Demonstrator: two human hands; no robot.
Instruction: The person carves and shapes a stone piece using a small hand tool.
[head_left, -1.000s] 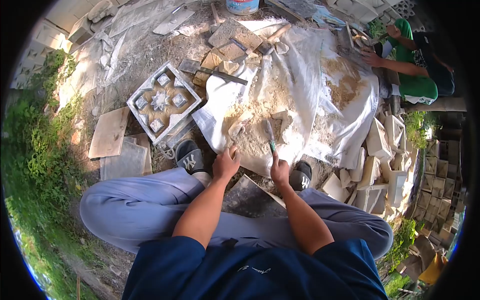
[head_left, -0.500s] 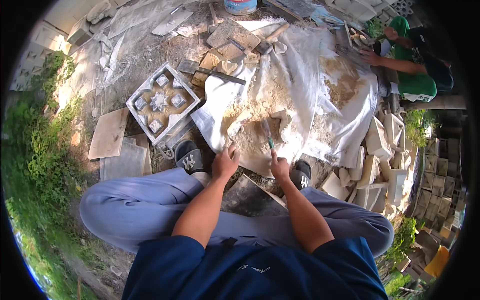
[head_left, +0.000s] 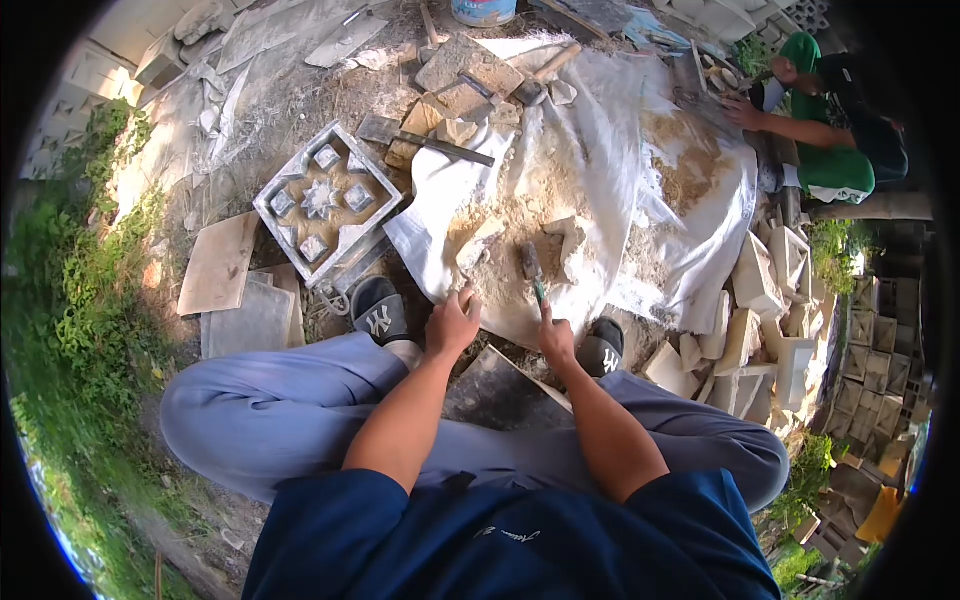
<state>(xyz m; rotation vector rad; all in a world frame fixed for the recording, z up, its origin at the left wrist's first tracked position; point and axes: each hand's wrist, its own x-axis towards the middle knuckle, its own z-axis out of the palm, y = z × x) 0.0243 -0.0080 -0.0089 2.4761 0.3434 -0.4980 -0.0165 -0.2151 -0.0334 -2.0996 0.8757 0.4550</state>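
The right hand point(head_left: 557, 342) is closed around the lower end of a green-handled tool point(head_left: 540, 291), whose dark, narrow blade leads away from the knuckles between eleven and twelve o'clock and meets the sandy material point(head_left: 505, 290) on the white sheet point(head_left: 432, 205). The grip sits behind the handle, so the whole blade lies ahead of the fingers. A pale chunk point(head_left: 570, 250) rests at twelve o'clock from this hand, just beside the blade on its right. At nine o'clock, well apart from it, the left hand point(head_left: 453, 324) has its fingers curled at the near edge of the sheet; whether they are clamped on anything cannot be told. Another pale piece point(head_left: 480, 243) lies near those fingertips, toward one o'clock. From the left hand, a square patterned mould point(head_left: 327, 205) sits between ten and eleven, and a long dark bar point(head_left: 455, 152) lies at twelve, across the sheet's edge. From the right hand, stacked pale blocks point(head_left: 757, 280) stand near two to three o'clock, and another person point(head_left: 835, 140) crouches farther out toward two.
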